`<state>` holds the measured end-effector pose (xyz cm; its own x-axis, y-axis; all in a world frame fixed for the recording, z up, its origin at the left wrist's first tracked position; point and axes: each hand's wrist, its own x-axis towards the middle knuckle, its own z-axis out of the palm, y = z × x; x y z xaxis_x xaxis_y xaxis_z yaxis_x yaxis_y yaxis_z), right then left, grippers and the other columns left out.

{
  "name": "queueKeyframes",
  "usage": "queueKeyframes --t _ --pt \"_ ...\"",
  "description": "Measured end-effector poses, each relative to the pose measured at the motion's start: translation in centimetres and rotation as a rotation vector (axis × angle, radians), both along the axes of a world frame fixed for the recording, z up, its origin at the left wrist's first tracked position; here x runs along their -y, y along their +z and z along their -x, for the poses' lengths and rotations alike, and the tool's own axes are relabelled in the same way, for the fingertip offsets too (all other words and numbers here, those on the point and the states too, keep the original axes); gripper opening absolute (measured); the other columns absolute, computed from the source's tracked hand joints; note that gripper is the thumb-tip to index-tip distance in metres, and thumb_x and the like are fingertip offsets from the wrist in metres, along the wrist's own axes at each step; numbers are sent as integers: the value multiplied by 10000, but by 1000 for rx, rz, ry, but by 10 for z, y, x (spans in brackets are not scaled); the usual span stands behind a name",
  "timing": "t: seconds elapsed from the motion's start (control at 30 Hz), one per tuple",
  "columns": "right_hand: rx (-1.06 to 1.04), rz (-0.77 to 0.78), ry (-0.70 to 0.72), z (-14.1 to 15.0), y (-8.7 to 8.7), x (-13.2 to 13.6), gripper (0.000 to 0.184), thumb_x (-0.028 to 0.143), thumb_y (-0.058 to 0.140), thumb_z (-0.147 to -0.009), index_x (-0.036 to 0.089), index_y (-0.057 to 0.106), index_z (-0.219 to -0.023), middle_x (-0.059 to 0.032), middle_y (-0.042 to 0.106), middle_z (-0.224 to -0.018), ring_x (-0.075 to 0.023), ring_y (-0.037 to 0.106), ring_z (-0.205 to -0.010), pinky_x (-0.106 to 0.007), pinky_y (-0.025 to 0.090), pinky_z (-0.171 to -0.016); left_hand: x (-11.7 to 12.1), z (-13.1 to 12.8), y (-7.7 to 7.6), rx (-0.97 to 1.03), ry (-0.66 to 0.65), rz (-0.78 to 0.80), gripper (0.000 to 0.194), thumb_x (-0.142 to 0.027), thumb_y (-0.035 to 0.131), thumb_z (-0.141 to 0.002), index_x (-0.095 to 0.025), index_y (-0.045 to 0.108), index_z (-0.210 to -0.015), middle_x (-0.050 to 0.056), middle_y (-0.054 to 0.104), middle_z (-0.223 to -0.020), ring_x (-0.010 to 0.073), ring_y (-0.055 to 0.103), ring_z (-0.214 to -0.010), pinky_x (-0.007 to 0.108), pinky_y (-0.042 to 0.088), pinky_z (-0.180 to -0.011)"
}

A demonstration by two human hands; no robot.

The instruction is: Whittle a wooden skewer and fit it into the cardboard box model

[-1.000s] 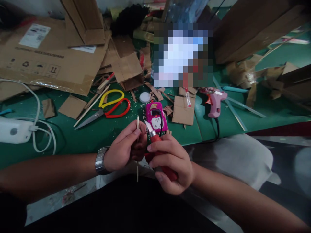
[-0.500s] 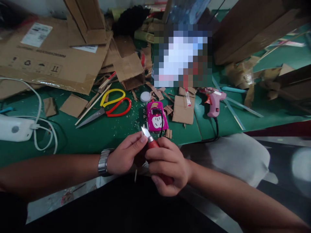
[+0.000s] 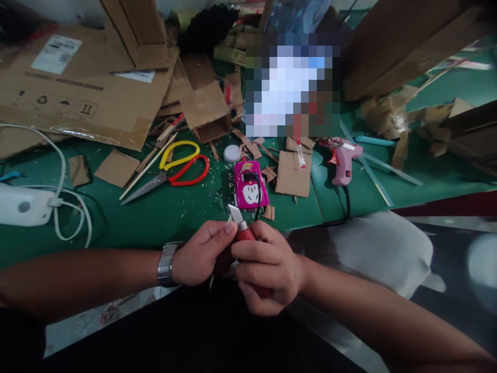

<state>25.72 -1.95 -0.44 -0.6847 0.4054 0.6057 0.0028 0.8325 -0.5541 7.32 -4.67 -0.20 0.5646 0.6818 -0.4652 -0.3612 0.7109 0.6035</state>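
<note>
In front of my body, my left hand point(image 3: 205, 248) is closed round a thin wooden stick point(image 3: 212, 283). Only bits of the stick show, above the thumb and below the fist. My right hand point(image 3: 269, 267) grips the red handle of a carving knife point(image 3: 246, 233), whose slanted blade points up and away from me. Blade and stick top are close together by my left thumb; whether they touch I cannot tell. Just beyond the knife lies a pink power socket point(image 3: 250, 189) with a black plug in it. Pale shavings are scattered beside it.
Scissors point(image 3: 166, 173) with yellow and red handles lie left on the green table point(image 3: 186, 207). A pink glue gun point(image 3: 344, 160) with its cord lies right. Cardboard boxes point(image 3: 73, 98) and scraps crowd the back. A white power strip point(image 3: 27, 207) sits far left.
Both hands have come closer together and slightly lower. The stick, upright and long above my left fist before, now shows only a little. The knife blade has moved in beside my left thumb.
</note>
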Motion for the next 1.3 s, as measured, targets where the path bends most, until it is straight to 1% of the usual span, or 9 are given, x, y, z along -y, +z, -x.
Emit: queueKeyframes --t 0.13,0.23,0.33,0.5,0.57,0.67,0.97,1.17,1.3 --pt "-5 71 -9 0 2 -3 69 216 517 -787 199 559 -839 -37 643 -954 -176 592 -793 -388 419 -660 0 -2 -3 20 49 71 488 -638 576 -928 -200 470 -741 -78 333 -549 60 263 -439 201 224 -409" --pt "-33 84 -13 0 2 -3 64 229 524 -787 203 559 -833 -39 659 -919 -189 608 -788 -390 419 -648 -3 -1 -4 8 116 34 465 -617 588 -932 -201 470 -761 -65 393 -578 66 333 -452 198 261 -419" --pt "-56 80 2 -1 3 -2 75 252 524 -791 201 565 -828 -44 667 -892 -192 614 -775 -390 409 -635 -6 0 -3 -22 121 -22 441 -611 541 -960 -195 515 -818 -41 469 -633 79 401 -500 205 314 -452" --pt "-64 90 36 -1 1 -3 202 351 454 -877 200 572 -810 -61 657 -925 -194 559 -730 -391 382 -630 -5 0 0 -102 120 -81 422 -574 598 -945 -180 530 -811 -36 472 -683 89 399 -589 219 365 -535" --pt "-57 96 52 -2 1 -4 239 358 410 -895 203 571 -811 -64 655 -937 -192 540 -717 -393 375 -636 -4 0 1 -109 117 -47 432 -584 606 -936 -183 516 -802 -37 466 -679 91 396 -586 224 359 -532" --pt "-40 102 62 -2 1 -3 205 312 405 -865 201 570 -815 -65 658 -937 -192 547 -721 -395 377 -645 -3 -1 -1 -108 104 -14 454 -609 593 -933 -191 501 -781 -44 447 -637 85 386 -538 224 329 -495" --pt "-30 92 30 0 4 0 168 272 393 -819 214 547 -784 -48 648 -881 -176 528 -693 -391 364 -639 0 -3 0 -125 84 -16 494 -635 595 -920 -188 517 -725 -56 419 -543 68 348 -447 212 279 -428" --pt "-66 85 20 1 2 -1 143 266 417 -777 207 547 -782 -54 628 -869 -173 496 -673 -389 354 -632 -2 -2 -2 -73 60 33 484 -630 607 -914 -189 541 -726 -72 366 -499 61 304 -399 198 243 -385" --pt "-47 94 5 2 1 -2 131 247 430 -764 197 550 -778 -65 632 -877 -175 510 -686 -387 352 -631 -4 -3 -4 -37 56 95 494 -618 609 -917 -195 488 -692 -85 324 -472 54 261 -370 185 226 -357"
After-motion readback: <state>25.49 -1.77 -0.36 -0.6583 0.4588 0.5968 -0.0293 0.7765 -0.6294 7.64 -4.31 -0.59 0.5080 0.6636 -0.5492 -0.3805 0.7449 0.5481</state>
